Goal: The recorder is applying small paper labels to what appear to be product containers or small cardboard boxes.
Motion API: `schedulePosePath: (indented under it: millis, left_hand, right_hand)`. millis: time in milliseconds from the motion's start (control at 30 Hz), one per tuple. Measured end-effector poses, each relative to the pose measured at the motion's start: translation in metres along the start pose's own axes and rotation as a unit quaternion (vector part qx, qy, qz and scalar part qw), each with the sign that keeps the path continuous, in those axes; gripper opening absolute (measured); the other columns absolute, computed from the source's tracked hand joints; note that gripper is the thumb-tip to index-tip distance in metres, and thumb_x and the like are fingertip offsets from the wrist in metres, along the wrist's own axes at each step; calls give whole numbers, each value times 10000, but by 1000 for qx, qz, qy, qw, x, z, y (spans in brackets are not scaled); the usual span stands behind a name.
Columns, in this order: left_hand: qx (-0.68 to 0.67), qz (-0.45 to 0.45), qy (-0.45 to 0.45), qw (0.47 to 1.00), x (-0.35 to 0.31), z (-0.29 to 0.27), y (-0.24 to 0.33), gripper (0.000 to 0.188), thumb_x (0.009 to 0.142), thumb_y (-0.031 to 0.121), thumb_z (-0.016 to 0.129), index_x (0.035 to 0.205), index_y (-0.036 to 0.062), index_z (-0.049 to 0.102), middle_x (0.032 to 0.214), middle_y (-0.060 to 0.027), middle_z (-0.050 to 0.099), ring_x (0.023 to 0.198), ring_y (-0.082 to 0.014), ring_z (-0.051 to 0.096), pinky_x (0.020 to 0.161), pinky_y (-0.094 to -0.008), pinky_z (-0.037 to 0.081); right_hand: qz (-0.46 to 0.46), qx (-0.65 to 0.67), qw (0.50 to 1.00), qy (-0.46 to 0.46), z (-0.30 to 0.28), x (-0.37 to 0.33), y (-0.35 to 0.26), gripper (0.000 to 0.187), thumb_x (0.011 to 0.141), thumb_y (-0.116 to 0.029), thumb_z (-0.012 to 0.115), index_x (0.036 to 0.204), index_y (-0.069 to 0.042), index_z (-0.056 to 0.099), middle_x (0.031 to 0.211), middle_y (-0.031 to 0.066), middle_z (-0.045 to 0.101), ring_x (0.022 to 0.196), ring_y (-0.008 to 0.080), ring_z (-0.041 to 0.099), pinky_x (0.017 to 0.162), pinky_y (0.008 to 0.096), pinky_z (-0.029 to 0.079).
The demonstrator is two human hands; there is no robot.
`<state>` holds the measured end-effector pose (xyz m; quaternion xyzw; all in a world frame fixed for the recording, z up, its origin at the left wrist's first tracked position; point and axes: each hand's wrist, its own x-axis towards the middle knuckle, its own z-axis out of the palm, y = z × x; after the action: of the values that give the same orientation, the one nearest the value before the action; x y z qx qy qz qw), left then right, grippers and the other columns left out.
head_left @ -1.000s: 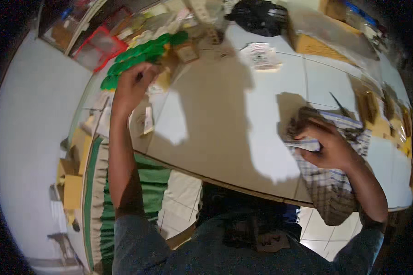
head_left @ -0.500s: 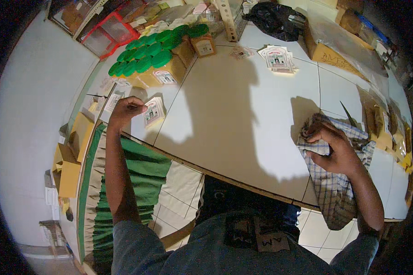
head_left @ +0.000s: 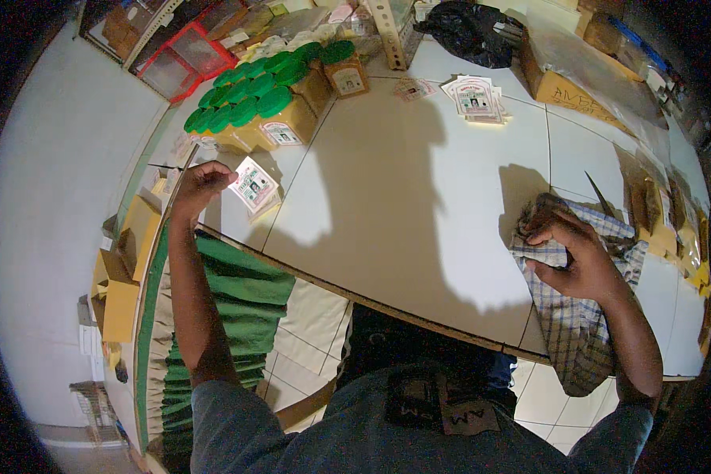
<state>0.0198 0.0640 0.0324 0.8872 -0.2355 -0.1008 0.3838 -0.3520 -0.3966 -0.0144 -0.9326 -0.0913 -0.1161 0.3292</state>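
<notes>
A small printed paper label (head_left: 256, 185) is pinched by its left corner between the thumb and fingers of my left hand (head_left: 203, 186). It tilts over a stack of similar labels (head_left: 267, 207) lying at the table's left edge. My right hand (head_left: 570, 251) rests on a checked cloth (head_left: 581, 320) at the right, fingers curled round a bunched fold of it. The cloth hangs partly over the front edge. Just beyond my left hand stand several jars with green lids (head_left: 249, 108) and tan contents, some with labels on their fronts.
Another pile of labels (head_left: 477, 101) lies at the back, near a black plastic bag (head_left: 474, 35). A cardboard box (head_left: 573, 95) stands at the back right. A dark pointed object (head_left: 599, 193) lies beyond the cloth, beside tan packets (head_left: 657, 217). A green pleated curtain (head_left: 233, 296) hangs below the table.
My left hand has moved slightly left, drawing one label up off the stack and turning it. The right hand stays on the cloth.
</notes>
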Motion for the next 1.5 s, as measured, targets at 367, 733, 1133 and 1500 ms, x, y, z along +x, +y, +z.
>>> schedulePosePath:
  millis: [367,733,1133,1500]
  left_hand:
    - [-186,84,-29,979,-38,111,91,167,870,72,674,1032,70,632,803,-4,662,685,-71,581,621,-230,470]
    - [5,260,13,966,-89,263,149,125,842,65,680,965,43,690,821,-133,678,682,-210,660,629,-311,527]
    - [0,250,-50,967,-100,253,145,162,826,56,684,986,30,691,977,-162,663,937,-272,630,789,-373,513]
    - [89,277,-106,951,-84,239,128,206,842,163,687,1039,110,663,1215,-122,590,1217,-326,486,1026,-461,359]
  right_hand:
    - [-3,-55,998,6,-4,-6,4,304,726,-130,774,978,-82,611,1019,117,631,1048,339,593,941,413,459]
    - [-42,-70,995,58,8,13,-52,402,775,-201,739,1142,-113,600,1172,174,542,1099,364,568,973,430,470]
    - [-25,-101,994,-18,34,45,-33,314,737,-115,730,991,-33,566,1029,170,546,1021,365,556,921,437,465]
    - [-82,-137,986,-54,57,58,-39,270,822,-88,615,1084,-27,596,1089,179,572,1053,387,566,912,440,496]
